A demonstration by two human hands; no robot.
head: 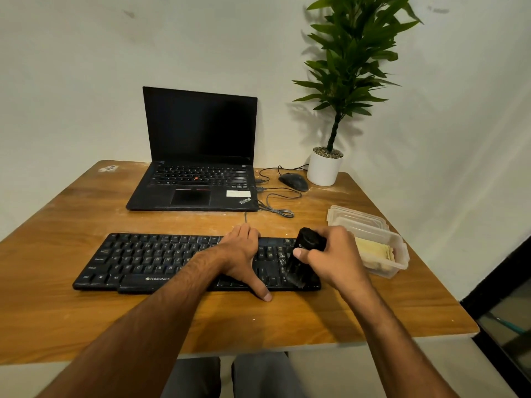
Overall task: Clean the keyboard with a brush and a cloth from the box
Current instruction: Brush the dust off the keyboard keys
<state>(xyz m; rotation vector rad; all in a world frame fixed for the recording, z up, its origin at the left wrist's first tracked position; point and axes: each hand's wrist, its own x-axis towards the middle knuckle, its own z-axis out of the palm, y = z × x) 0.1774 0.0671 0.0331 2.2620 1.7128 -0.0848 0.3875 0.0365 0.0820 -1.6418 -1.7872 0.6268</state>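
A black keyboard (143,262) lies across the wooden table (86,317). My left hand (244,257) rests flat over its right-middle part, fingers on the far edge and thumb on the near edge. My right hand (330,259) is shut on a black brush (304,254), whose bristles touch the keys at the keyboard's right end. A clear plastic box (399,254) stands just right of the keyboard with a yellow cloth (373,251) inside.
The box's lid (356,215) lies behind the box. An open black laptop (198,156) stands at the back, with a black mouse (293,180), a coiled cable (275,208) and a potted plant (326,165) to its right.
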